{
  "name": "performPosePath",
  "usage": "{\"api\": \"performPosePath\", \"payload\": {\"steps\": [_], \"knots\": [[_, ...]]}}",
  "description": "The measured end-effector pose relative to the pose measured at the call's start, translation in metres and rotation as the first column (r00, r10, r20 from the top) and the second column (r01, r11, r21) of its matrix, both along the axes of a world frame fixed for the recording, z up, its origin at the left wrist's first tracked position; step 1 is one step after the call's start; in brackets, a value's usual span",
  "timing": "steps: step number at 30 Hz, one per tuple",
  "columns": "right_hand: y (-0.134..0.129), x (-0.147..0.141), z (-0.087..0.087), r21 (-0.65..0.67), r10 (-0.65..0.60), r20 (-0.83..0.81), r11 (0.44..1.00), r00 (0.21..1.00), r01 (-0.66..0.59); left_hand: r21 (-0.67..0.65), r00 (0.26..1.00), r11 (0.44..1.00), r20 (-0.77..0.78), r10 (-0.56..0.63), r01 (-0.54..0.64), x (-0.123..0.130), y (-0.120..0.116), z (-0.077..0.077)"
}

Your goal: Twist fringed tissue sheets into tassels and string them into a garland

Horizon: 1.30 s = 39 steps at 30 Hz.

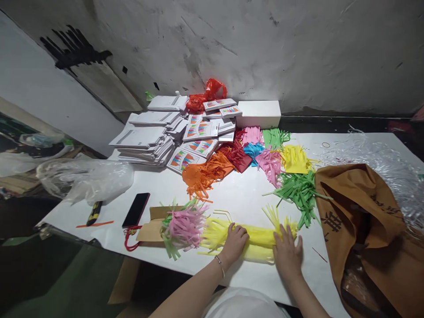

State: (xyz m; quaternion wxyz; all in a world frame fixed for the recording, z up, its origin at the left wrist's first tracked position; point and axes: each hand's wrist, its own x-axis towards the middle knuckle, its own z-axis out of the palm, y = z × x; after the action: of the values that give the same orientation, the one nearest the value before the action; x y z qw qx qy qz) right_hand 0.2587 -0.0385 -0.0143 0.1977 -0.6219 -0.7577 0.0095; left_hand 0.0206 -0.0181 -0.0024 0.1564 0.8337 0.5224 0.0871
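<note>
A strip of yellow tissue-paper fringe (260,235) lies folded across the front of the table, with loose cut strands at both ends. My left hand (234,242) rests on its left part, fingers curled over the paper and gripping it. At the right end, my right hand (287,252) lies on the paper with fingers stretched and thumb apart. Left of the yellow strip, a pink fringe bundle (186,226) sits partly over green fringe (172,251) and a brown cardboard piece (153,232).
Behind are an orange fringe bundle (207,172), a green one (298,194), stacked white packets (142,137) and a white box (259,114). At left lie a phone (136,210), a cutter knife (94,213) and plastic bags (96,179). A brown bag (364,198) drapes at right.
</note>
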Motion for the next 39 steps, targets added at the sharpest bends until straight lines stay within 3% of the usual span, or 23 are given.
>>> {"api": "performPosePath", "payload": {"steps": [4, 6, 8, 10, 12, 14, 16, 19, 23, 27, 32, 34, 39], "knots": [[-0.002, 0.054, 0.005, 0.054, -0.207, -0.018, 0.977, 0.978, 0.208, 0.024, 1.0, 1.0, 0.014, -0.006, 0.005, -0.001, -0.001, -0.001], [-0.005, 0.064, 0.015, 0.086, -0.273, -0.053, 0.957, 0.96, 0.277, 0.032, 1.0, 0.999, 0.022, -0.005, 0.004, -0.001, -0.002, -0.001], [-0.007, 0.051, 0.024, 0.1, -0.196, -0.082, 0.974, 0.977, 0.204, 0.038, 1.0, 0.999, 0.03, -0.002, 0.001, 0.0, -0.001, -0.002], [-0.008, 0.021, 0.025, 0.084, 0.021, -0.092, 0.996, 0.996, -0.014, 0.042, 0.999, 0.999, 0.036, 0.0, -0.001, 0.0, -0.001, -0.003], [-0.006, -0.015, 0.017, 0.053, 0.234, -0.091, 0.972, 0.968, -0.23, 0.043, 0.999, 0.999, 0.04, 0.0, -0.001, -0.001, 0.0, -0.005], [-0.002, -0.041, 0.003, 0.03, 0.311, -0.094, 0.95, 0.946, -0.31, 0.04, 0.999, 0.999, 0.041, -0.003, 0.002, -0.002, 0.0, -0.005], [0.002, -0.051, -0.01, 0.01, 0.32, -0.096, 0.947, 0.942, -0.321, 0.031, 0.999, 1.0, 0.035, -0.001, 0.0, -0.005, 0.0, -0.004], [0.006, -0.041, -0.021, -0.034, 0.288, -0.086, 0.956, 0.954, -0.292, 0.012, 0.999, 0.999, 0.013, 0.034, -0.034, -0.008, -0.001, 0.0], [0.008, -0.027, -0.021, -0.104, 0.164, -0.017, 0.981, 0.986, -0.165, -0.017, 0.987, 0.989, -0.061, 0.148, -0.149, -0.001, 0.005, 0.007], [0.018, -0.034, -0.021, -0.138, 0.011, 0.086, 0.99, 0.996, 0.001, -0.032, 0.944, 0.956, -0.174, 0.282, -0.292, 0.011, 0.018, 0.015], [0.03, -0.036, -0.021, -0.114, -0.067, 0.134, 0.99, 0.989, 0.083, -0.035, 0.913, 0.938, -0.244, 0.326, -0.344, 0.018, 0.026, 0.022], [0.028, -0.035, -0.02, -0.093, -0.029, 0.124, 0.995, 0.992, 0.041, -0.029, 0.914, 0.94, -0.243, 0.324, -0.341, 0.019, 0.026, 0.022], [0.017, -0.041, -0.027, -0.049, 0.265, 0.067, 0.964, 0.962, -0.263, 0.013, 0.928, 0.945, -0.186, 0.323, -0.326, 0.016, 0.022, 0.018]]}}
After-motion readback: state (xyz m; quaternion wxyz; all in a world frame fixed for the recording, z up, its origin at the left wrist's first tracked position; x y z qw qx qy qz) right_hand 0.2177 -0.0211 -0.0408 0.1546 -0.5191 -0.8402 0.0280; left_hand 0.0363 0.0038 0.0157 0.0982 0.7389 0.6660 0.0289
